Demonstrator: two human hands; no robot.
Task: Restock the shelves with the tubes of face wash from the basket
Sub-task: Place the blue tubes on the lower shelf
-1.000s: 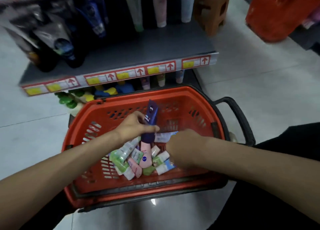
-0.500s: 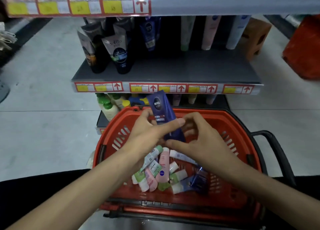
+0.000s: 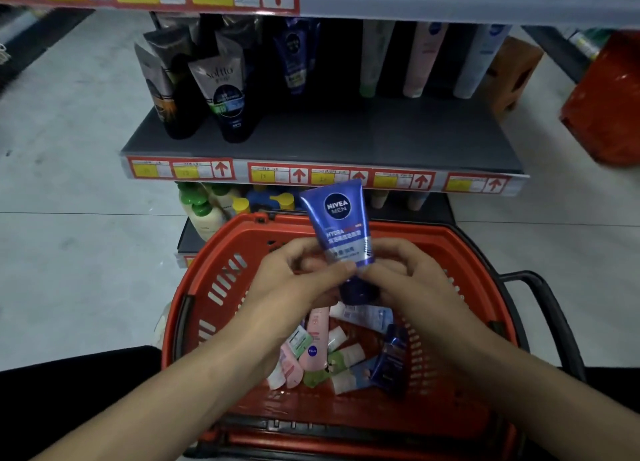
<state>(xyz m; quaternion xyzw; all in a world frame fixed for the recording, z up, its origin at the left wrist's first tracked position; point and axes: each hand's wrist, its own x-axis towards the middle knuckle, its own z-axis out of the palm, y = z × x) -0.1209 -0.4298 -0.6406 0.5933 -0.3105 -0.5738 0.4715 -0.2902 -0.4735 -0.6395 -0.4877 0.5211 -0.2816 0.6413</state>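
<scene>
Change: a second ago the left hand (image 3: 294, 280) alone held the blue tube (image 3: 341, 232) low in the basket (image 3: 194, 287); now both hands hold it upright above it, cap down
Meaning: probably a label check before the shelf (image 3: 329, 138); a similar tube (image 3: 294, 58) stands there
Fingers: left thumb and fingers pinch the lower body; right hand (image 3: 408, 280) pinches the other side
Writing: "NIVEA MEN", "HYDRA"; a grey tube (image 3: 225, 89) reads "softto"; price tags (image 3: 277, 176) blurred
Remaining: loose tubes (image 3: 318, 349) in the basket
</scene>
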